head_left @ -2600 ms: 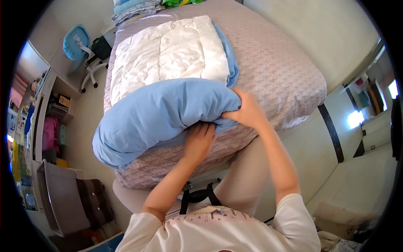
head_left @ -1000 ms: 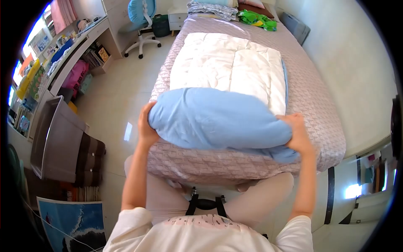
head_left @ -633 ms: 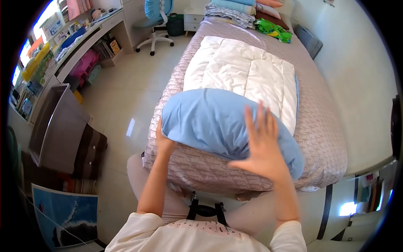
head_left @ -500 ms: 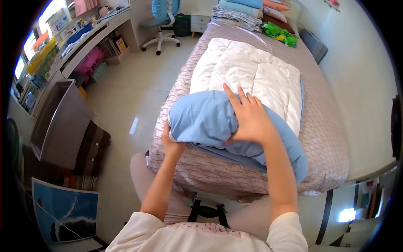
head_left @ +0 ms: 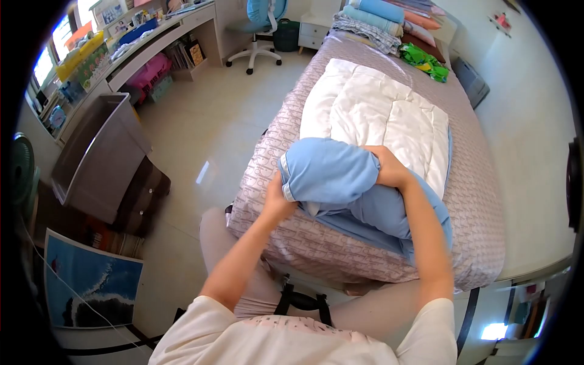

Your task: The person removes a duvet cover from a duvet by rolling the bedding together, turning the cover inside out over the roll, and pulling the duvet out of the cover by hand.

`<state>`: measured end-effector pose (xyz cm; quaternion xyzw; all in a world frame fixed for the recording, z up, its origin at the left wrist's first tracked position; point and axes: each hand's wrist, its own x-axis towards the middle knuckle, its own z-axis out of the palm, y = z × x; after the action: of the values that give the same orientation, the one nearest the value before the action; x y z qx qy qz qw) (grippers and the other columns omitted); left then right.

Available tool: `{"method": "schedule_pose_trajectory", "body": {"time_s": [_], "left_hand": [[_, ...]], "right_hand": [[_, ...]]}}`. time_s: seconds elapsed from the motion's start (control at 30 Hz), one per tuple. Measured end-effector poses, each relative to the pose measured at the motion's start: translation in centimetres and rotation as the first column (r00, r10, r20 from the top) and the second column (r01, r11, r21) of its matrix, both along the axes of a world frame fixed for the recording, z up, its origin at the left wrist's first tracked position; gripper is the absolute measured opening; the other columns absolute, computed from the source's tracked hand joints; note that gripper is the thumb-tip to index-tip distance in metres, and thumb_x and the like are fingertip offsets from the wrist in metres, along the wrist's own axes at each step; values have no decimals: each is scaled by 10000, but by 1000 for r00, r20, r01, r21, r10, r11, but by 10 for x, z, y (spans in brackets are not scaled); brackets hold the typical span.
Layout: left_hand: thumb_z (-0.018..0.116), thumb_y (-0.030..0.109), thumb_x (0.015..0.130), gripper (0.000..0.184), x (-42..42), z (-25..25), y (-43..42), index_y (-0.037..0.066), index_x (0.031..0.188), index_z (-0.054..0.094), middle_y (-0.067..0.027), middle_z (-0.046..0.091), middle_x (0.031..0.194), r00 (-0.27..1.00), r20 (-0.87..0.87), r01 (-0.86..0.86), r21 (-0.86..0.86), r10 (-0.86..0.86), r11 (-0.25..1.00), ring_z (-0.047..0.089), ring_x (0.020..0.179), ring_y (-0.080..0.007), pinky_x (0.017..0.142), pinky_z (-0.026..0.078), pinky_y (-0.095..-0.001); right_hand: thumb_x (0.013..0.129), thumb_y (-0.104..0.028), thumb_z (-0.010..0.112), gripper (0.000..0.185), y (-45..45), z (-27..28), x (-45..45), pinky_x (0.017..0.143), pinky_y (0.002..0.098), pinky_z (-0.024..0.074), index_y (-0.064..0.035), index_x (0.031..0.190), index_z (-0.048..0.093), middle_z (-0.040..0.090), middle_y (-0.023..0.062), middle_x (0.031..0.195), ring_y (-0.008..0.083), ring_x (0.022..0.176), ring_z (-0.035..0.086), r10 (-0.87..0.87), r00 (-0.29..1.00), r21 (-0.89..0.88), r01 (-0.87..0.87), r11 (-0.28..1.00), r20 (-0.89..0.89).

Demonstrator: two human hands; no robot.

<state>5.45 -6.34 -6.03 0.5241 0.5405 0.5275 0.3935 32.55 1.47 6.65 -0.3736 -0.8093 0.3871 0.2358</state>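
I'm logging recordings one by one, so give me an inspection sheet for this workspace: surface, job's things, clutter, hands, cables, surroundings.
Surface: pinkish-grey patterned fabric-covered bed.
Job's things: white stitched quilt, lying flat; bunched light-blue fabric at its near end.
Clutter: stack of folded bedding and crumpled green-and-yellow fabric at the bed's far end.
Hands: left hand grips the light-blue fabric's left end; right hand grips it farther right.
Cables: thin white cable crossing a blue rectangular seascape poster at lower left.
Surroundings: open grey plastic bin and light-blue-covered swivel chair left of the bed.
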Motion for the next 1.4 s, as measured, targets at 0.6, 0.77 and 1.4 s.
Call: {"method": "schedule_pose_trajectory", "body": {"time_s": [0.6,0.77,1.4], "left_hand": [[724,51,797,538,-108,7,45,-4,1313,583,-136,650,1272,749,-295,530,-269,-593,804,582,1174,-193,1017,459,-339],[692,12,766,870,-115,52,-23,69,1541,300,-170,502,1410,970,109,228,-125,-215,966,501,1293,-267,1097,389,-463],[734,-25,602,824,105,88,-98,250,1366,595,-149,450,1471,526,-762,252,564,378,786,367,1423,-381,1167,186,-604]], "right_hand": [[574,-85,885,773,-43,1,-27,977,287,454,5,1292,613,676,85,1187,158,1103,598,288,951,-560,-299,772,-111],[763,-151,803,571,3,-1,-15,974,273,463,-28,1296,637,688,76,1182,142,1103,615,162,971,-636,-238,734,-177],[533,-180,949,1098,-252,-95,82,1072,555,360,-81,1473,390,506,150,1414,406,1302,447,-919,208,465,885,31,-335]]}}
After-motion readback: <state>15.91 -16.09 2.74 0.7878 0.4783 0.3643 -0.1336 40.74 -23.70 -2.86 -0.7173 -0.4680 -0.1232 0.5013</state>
